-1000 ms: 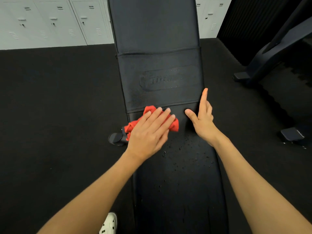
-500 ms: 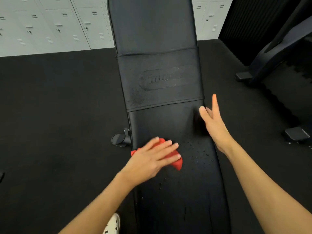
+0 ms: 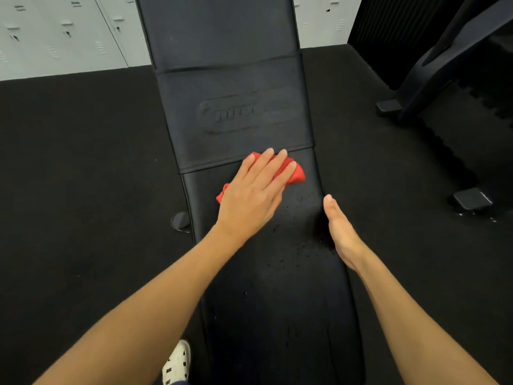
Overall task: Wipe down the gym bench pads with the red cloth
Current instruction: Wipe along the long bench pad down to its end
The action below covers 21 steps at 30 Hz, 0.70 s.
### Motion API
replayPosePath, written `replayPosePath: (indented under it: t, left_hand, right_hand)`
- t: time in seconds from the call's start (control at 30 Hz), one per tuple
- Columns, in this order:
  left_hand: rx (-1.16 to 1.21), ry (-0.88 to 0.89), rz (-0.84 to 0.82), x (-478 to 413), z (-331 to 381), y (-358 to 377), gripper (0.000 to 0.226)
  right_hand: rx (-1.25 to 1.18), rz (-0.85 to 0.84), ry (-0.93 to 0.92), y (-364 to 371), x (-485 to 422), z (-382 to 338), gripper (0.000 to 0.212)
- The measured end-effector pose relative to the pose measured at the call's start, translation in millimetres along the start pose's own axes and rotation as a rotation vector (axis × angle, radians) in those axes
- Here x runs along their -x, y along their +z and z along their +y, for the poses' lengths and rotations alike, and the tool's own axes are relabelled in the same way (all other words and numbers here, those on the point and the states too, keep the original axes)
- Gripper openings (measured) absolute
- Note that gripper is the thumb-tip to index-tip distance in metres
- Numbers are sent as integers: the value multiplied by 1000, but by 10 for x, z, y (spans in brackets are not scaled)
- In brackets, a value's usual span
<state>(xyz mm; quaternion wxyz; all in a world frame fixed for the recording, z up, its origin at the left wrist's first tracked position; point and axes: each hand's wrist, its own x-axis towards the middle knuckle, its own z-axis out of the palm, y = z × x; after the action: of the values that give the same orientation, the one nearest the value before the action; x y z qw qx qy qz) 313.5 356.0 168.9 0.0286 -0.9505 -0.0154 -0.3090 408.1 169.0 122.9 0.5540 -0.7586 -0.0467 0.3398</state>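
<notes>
Left hand [image 3: 254, 195] is lying flat on the red cloth [image 3: 295, 175], fingers straight and together, palm pressing it onto the bench pad [image 3: 277, 315]; nothing is being pinched. The cloth is bunched under the palm, showing past the fingertips and at the heel of the hand. Just beyond the fingertips a stitched band with an embossed logo [image 3: 236, 115] is crossing the pad.

Right hand [image 3: 340, 232] is standing edge-on beside the left hand, at the pad's right edge, fingers straight, holding nothing; contact with the pad cannot be told. Between the hands and back toward the wrists, water droplets [image 3: 299, 251] are sitting on the vinyl.

Outboard of the left wrist a round black knob [image 3: 180, 220] is showing under the pad edge. Beneath the left forearm, a white shoe [image 3: 177, 362] is resting on the dark floor [image 3: 83, 190]. Well beyond both hands, grey lockers [image 3: 55, 31] are lining the wall.
</notes>
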Motion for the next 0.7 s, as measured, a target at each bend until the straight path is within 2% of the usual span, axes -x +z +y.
replayPosePath:
  t: [0.13,0.3,0.37,0.43,0.5,0.57,0.67,0.7]
  left_hand:
    - [30,62,-112,445,355,82,51]
    - [13,310,-310,973,568,134,64]
    - [19,395,-300,918,474,113,61]
    - [-29,441,-253,718,330,73,57]
    - [-65,388,-157,333,142,54,48]
    - [-79,336,-64,-162,-24,59,38]
    - [-74,307,-70,-690,-81,101,37]
    - [-51,265,-70,-729,-26,137,38]
  right_hand:
    - [-29,11,-47,15,-9,16,67]
    - [-29,-6,-30,-23,-36,38,68]
    - [-74,-33,15,-53,-53,32,69]
    - [-124,-60,75,-125,-89,66,60]
    - [-118,-54,97,-194,-88,106,46]
    - [-110,-30,121,-249,-34,149,44]
    - [-89,-13,165,-301,34,286,43]
    - [-78,-14,186,-307,43,350,48]
